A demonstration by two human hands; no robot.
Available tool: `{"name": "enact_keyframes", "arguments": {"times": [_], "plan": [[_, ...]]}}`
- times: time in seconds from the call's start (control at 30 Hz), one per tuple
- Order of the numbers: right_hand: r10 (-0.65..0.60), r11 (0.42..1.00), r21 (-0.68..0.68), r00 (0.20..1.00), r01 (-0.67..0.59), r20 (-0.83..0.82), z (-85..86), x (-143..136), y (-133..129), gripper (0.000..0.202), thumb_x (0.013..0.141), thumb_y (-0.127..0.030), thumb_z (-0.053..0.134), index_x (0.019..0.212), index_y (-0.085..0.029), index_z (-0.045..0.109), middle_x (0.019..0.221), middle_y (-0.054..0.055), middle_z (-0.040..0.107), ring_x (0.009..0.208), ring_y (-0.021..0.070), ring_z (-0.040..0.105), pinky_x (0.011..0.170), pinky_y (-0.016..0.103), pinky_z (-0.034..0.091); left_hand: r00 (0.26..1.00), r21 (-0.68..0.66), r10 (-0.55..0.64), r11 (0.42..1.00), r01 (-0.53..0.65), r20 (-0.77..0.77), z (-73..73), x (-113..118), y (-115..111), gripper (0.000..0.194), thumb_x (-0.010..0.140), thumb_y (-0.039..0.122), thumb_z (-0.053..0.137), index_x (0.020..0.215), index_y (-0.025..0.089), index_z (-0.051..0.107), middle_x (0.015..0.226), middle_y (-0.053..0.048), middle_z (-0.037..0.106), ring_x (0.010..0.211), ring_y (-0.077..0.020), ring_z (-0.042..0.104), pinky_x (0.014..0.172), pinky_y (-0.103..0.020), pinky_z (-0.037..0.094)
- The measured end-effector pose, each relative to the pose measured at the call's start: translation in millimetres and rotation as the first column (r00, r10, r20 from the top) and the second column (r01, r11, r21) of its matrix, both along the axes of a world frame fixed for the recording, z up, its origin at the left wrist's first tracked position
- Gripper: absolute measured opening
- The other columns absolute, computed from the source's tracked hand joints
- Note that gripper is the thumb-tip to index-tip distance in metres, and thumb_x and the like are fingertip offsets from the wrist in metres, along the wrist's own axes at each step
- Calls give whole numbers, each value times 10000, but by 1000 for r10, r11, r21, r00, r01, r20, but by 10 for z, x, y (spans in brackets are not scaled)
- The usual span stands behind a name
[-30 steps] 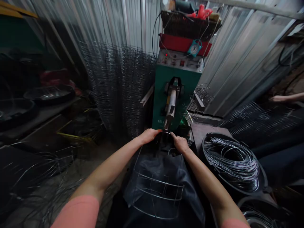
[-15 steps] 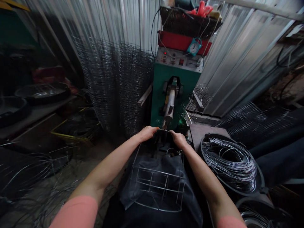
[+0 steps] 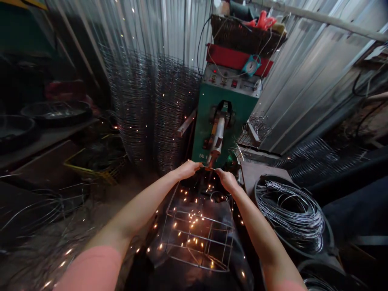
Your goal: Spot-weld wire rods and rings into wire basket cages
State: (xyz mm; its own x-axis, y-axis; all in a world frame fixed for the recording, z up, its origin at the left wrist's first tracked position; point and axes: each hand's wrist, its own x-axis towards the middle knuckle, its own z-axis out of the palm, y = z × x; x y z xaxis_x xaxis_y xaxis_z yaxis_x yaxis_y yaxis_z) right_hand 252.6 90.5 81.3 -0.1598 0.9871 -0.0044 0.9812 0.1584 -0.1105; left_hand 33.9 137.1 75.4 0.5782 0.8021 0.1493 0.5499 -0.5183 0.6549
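Note:
My left hand (image 3: 190, 169) and my right hand (image 3: 226, 178) are closed on the far end of a wire frame (image 3: 200, 244), one at each side. The frame is a basket-like grid of thin metal rods, and its near part lies over a dark apron (image 3: 160, 252) on my lap. Between my hands, the frame's far wire sits at the tip of the electrode arm (image 3: 216, 151) of a green spot welding machine (image 3: 242, 106). Bright sparks (image 3: 195, 218) scatter over the frame and the apron. My fingertips are partly hidden.
Tall stacks of wire grids (image 3: 171, 109) lean at the metal wall on the left. To the right, a black tub (image 3: 332, 238) holds coiled wire rings (image 3: 298, 218). A yellow crate (image 3: 87, 171) and loose wires are on the floor at left.
Sparks have burst out at the electrode tip and spread over the apron, the floor and the air. The electrode arm now reaches the wire. Both hands keep their grip; the view has shifted slightly.

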Motion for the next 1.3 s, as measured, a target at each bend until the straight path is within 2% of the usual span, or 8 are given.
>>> {"name": "enact_keyframes", "arguments": {"times": [0.17,0.27,0.37,0.57,0.77,1.1,1.2,1.3], "plan": [[61,998,6,972,-61,-228,-47,68,75,261,899,-271,379,1034,-226,598,760,33,645,646,152,557,536,208,297,991,-22,-9,1000,6,-134,70,2,58,331,809,197,418,1061,142,624,939,-60,677,845,-163,604,721,-217,418],[82,996,-16,948,-91,-307,-30,97,110,234,879,-231,404,981,-196,612,736,30,635,633,143,540,541,203,306,984,-41,-15,999,8,-175,128,4,76,330,808,198,422,1056,143,633,909,-57,680,814,-163,604,690,-212,418],[83,994,-41,940,-102,-332,-8,105,130,223,872,-224,411,946,-185,617,719,30,628,618,142,529,544,206,314,980,-53,-11,999,1,-199,172,7,81,324,795,198,448,1050,151,643,841,-42,684,740,-146,600,655,-201,417],[88,995,-7,921,-98,-378,-30,110,132,202,860,-214,426,933,-193,612,765,44,640,691,164,551,589,219,336,980,-66,-5,998,-8,-199,210,-3,51,354,823,211,429,1120,162,615,896,-49,691,743,-141,610,673,-200,430],[89,995,-9,900,-102,-427,-3,126,132,186,848,-249,433,819,-178,603,723,27,612,687,158,537,607,220,352,984,-51,-15,999,6,-179,210,-7,62,331,810,193,469,1102,169,623,966,-49,685,869,-144,610,742,-187,424],[59,997,-12,871,-74,-488,-72,90,84,218,842,-295,409,816,-178,591,679,2,568,657,148,501,607,227,353,983,-14,-5,1000,3,-181,169,-5,19,340,820,151,429,1101,158,621,993,-63,682,919,-163,605,798,-218,416],[51,997,-19,868,-69,-494,-63,81,83,215,842,-293,417,805,-179,596,673,2,569,655,150,506,606,230,353,985,-21,8,1000,-11,-171,154,5,4,355,811,112,416,1099,151,620,1036,-67,672,942,-150,603,790,-197,417],[36,997,-36,866,-62,-499,-24,81,117,176,825,-270,457,772,-181,599,669,5,576,671,155,516,619,234,358,986,-41,15,999,-22,-166,164,1,16,345,809,128,430,1095,148,622,994,-67,685,898,-148,614,747,-194,429]]}}
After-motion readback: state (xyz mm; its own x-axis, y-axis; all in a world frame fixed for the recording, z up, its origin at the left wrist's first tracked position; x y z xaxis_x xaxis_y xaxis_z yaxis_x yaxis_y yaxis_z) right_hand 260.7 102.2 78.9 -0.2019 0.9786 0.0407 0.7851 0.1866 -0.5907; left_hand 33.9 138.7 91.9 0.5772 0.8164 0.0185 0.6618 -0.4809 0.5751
